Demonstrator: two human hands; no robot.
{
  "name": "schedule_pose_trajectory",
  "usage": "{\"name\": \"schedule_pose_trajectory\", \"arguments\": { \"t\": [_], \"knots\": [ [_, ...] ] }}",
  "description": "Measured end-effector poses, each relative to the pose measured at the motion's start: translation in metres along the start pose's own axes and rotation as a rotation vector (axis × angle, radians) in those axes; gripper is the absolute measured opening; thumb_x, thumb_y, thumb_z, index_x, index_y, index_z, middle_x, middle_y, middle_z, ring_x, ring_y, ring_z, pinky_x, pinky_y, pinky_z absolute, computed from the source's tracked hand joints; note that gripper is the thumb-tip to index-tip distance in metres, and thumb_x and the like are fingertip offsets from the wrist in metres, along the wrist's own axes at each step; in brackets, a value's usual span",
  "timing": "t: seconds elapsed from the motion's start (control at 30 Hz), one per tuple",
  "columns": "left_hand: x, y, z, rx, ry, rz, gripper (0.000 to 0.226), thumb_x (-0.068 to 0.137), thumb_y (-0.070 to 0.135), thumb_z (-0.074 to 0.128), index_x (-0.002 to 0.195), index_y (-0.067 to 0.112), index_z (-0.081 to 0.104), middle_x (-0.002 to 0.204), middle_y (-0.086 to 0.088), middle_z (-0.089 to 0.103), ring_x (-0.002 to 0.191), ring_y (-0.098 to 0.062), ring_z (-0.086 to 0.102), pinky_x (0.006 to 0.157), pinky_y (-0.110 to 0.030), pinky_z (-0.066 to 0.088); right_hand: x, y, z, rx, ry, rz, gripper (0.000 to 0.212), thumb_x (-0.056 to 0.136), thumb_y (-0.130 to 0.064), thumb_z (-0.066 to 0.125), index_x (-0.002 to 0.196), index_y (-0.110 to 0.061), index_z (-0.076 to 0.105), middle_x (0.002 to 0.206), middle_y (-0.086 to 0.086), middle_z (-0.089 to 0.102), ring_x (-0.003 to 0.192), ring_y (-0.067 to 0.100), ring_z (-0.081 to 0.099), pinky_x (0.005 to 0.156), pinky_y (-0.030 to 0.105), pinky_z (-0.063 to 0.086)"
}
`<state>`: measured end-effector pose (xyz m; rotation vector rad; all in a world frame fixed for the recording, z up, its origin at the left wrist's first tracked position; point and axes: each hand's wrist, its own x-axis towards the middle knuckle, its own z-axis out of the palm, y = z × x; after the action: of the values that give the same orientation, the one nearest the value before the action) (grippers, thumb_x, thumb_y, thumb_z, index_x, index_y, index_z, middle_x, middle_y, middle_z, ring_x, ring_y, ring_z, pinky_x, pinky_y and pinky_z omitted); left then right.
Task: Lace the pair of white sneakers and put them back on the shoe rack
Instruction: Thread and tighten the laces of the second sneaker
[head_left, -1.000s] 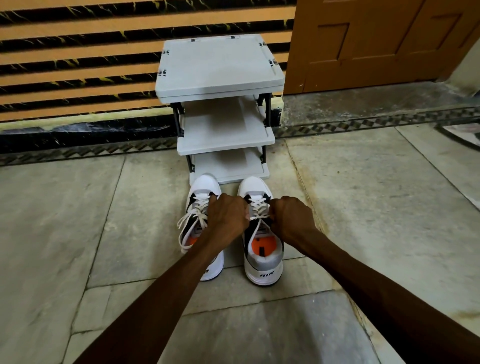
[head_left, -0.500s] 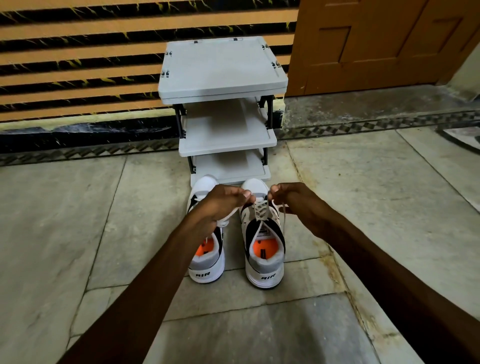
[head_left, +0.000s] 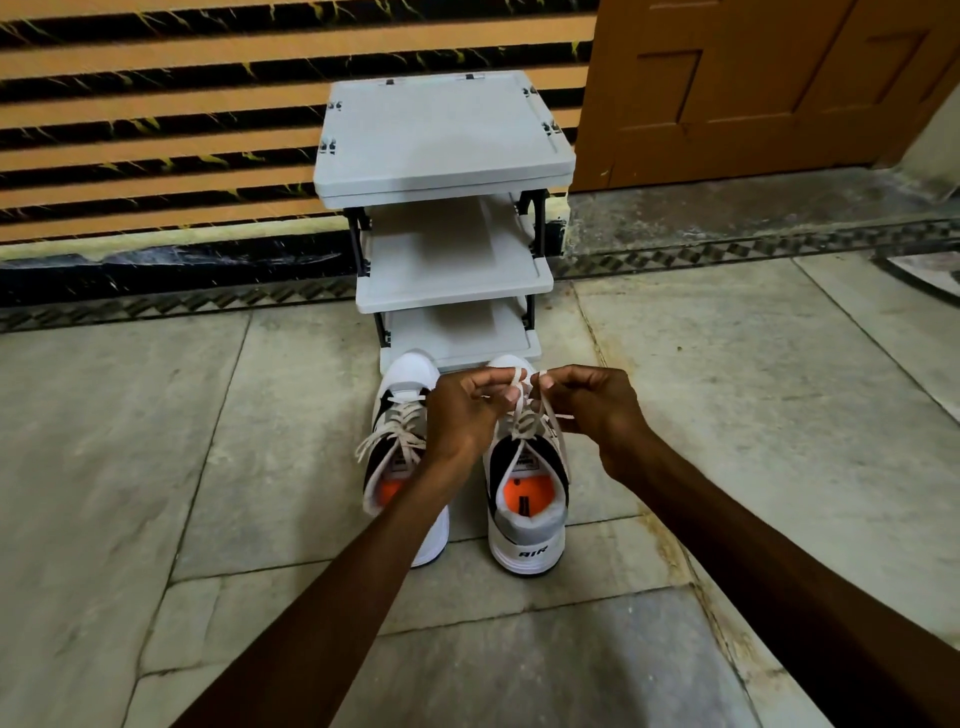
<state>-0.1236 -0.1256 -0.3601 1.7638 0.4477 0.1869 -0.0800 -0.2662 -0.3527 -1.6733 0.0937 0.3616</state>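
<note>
Mid-frame, left hand (head_left: 462, 410) and right hand (head_left: 597, 410) pinch the right sneaker (head_left: 527, 499)'s lace ends (head_left: 524, 384); left sneaker (head_left: 402, 441) looks laced; shoe rack (head_left: 447, 156) awaits both.

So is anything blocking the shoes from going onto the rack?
Nothing visible. The shoe rack stands right behind the sneakers, and its shelves look bare. Both hands, left hand and right hand, are holding the lace.
</note>
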Motion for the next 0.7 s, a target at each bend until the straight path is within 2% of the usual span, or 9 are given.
{"name": "schedule_pose_trajectory", "arguments": {
  "t": [0.07,0.17,0.23,0.37,0.47,0.6,0.7],
  "knots": [
    [-0.002,-0.001,0.003,0.175,-0.012,0.136,0.035,0.082,0.007,0.072,0.117,0.012,0.069,0.101,-0.009,0.076,0.089,-0.014,0.070,0.084,-0.026,0.056,0.002,0.003,0.001,-0.016,0.032,-0.004,0.013,0.086,-0.012,0.069,0.092,-0.003,0.076,0.089,0.020,0.075,0.079,0.033,0.072,0.073,0.042,0.062],
    [-0.007,-0.003,0.007,0.417,-0.027,0.303,0.042,0.084,0.008,0.070,0.124,0.019,0.063,0.096,-0.005,0.077,0.087,-0.013,0.071,0.080,-0.022,0.054,0.004,0.007,0.004,-0.105,0.073,-0.046,0.013,0.086,-0.018,0.070,0.086,-0.007,0.077,0.080,0.014,0.076,0.066,0.022,0.071,0.063,0.033,0.061],
    [-0.007,-0.006,0.009,0.501,-0.004,0.372,0.045,0.085,0.007,0.068,0.126,0.022,0.060,0.095,-0.005,0.076,0.087,-0.014,0.071,0.077,-0.020,0.053,0.006,0.008,0.007,-0.191,0.086,-0.066,0.015,0.087,-0.022,0.068,0.084,-0.011,0.077,0.077,0.008,0.076,0.064,0.016,0.070,0.062,0.029,0.059],
    [-0.006,-0.012,0.011,0.632,-0.070,0.453,0.053,0.086,0.005,0.060,0.133,0.026,0.049,0.091,-0.008,0.075,0.084,-0.024,0.071,0.073,-0.032,0.057,0.009,0.005,0.011,-0.275,0.049,-0.012,0.013,0.086,-0.011,0.062,0.080,-0.013,0.074,0.071,0.001,0.071,0.057,0.009,0.062,0.048,0.016,0.046],
    [-0.005,-0.014,0.010,0.737,-0.093,0.567,0.054,0.086,0.007,0.059,0.135,0.023,0.044,0.089,-0.009,0.075,0.080,-0.030,0.070,0.065,-0.032,0.051,0.009,0.002,0.011,-0.241,0.005,0.029,0.017,0.084,-0.003,0.058,0.078,-0.014,0.070,0.068,0.005,0.067,0.053,0.012,0.058,0.045,0.017,0.042],
    [-0.006,-0.014,0.009,0.835,-0.108,0.653,0.057,0.084,0.007,0.063,0.137,0.016,0.044,0.089,-0.015,0.073,0.077,-0.035,0.069,0.064,-0.033,0.050,0.011,0.001,0.011,-0.161,-0.048,0.093,0.026,0.080,0.007,0.053,0.091,-0.004,0.074,0.064,0.010,0.063,0.050,0.014,0.055,0.043,0.017,0.041],
    [-0.004,-0.015,0.006,0.858,-0.148,0.681,0.062,0.082,0.007,0.064,0.138,0.019,0.041,0.084,-0.011,0.073,0.072,-0.033,0.068,0.059,-0.029,0.045,0.016,0.003,0.010,-0.079,-0.039,0.171,0.022,0.080,0.008,0.056,0.078,-0.005,0.073,0.060,0.013,0.062,0.048,0.016,0.051,0.042,0.020,0.040]
  ]
}}
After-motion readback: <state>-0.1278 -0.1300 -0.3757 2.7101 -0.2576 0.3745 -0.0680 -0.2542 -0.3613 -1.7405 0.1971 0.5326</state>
